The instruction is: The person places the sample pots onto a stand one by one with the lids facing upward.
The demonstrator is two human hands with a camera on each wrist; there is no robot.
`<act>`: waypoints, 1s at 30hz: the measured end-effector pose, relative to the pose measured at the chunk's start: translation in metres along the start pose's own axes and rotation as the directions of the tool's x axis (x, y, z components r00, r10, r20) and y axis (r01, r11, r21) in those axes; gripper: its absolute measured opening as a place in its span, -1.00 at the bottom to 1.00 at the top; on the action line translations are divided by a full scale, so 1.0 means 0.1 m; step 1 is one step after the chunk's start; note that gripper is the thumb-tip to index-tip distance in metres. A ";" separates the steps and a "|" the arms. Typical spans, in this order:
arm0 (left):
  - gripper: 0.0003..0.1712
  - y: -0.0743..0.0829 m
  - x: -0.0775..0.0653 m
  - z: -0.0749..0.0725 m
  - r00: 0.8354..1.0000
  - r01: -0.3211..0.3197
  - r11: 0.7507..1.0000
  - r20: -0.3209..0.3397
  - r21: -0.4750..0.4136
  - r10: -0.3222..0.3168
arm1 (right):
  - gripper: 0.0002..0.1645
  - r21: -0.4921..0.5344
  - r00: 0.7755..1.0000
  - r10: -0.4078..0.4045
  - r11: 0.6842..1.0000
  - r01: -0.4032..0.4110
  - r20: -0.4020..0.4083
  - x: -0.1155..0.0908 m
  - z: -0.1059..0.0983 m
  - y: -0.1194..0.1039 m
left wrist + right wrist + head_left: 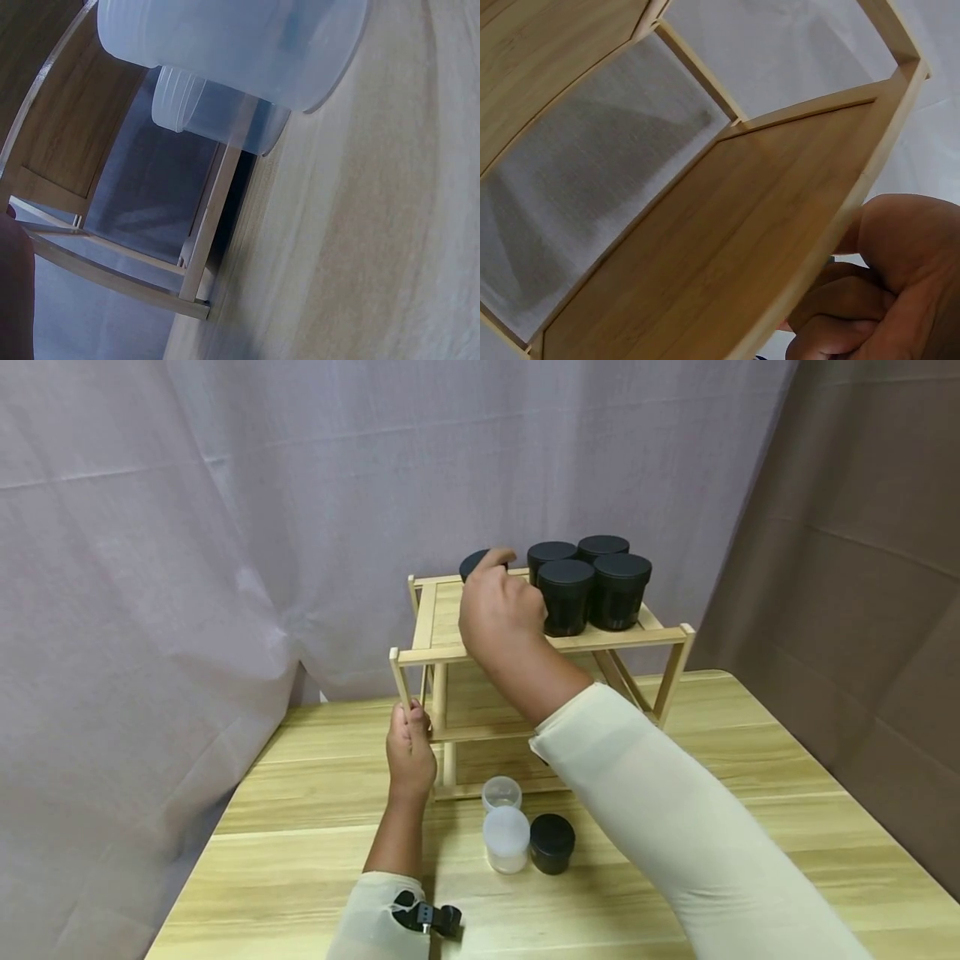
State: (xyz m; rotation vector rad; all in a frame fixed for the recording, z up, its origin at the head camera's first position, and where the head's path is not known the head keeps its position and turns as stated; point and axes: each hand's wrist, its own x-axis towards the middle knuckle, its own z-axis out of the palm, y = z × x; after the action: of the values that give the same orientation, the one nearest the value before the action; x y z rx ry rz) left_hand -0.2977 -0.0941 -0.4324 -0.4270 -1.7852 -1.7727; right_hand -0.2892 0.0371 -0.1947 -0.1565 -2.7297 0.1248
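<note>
My left hand point(411, 756) grips the front left post of a light wooden shelf rack point(517, 647). A sliver of that hand point(15, 289) shows in the left wrist view. Over the upper shelf, my right hand point(501, 606) is at a black lidded jar point(472, 562), fingers curled, one finger crossing its lid. The hand hides most of this jar's body. In the right wrist view, the curled right hand point(885, 285) appears by the shelf's edge, seen from below.
Several black jars point(566, 597) stand on the upper shelf, right of my hand. On the table point(300, 860), before the rack, are a frosted lidded jar point(507, 839), a clear cup point(501, 793) and a black jar point(552, 843). A curtain point(225, 527) hangs behind.
</note>
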 end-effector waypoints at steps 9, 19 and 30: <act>-0.46 0.00 -0.02 0.01 1.000 0.002 1.000 0.000 -0.005 -0.002 | -0.25 -0.002 0.999 0.025 1.000 -0.025 0.039 0.07 0.09 0.00; -0.45 -0.01 -0.03 0.03 1.000 -0.010 1.000 -0.009 -0.014 0.010 | -0.27 -0.047 0.999 0.011 0.999 -0.009 0.041 0.09 0.14 0.02; -0.38 -0.04 -0.02 0.01 1.000 -0.016 1.000 0.000 -0.014 0.016 | -0.39 -0.059 1.000 0.000 0.998 0.000 -0.012 0.12 0.14 -0.01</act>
State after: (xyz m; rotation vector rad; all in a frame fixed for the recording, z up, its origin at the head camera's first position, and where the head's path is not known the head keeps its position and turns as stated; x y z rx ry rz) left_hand -0.2986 -0.0927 -0.4368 -0.4462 -1.7653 -1.7750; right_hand -0.3061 0.0365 -0.2031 -0.1735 -2.7230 0.0428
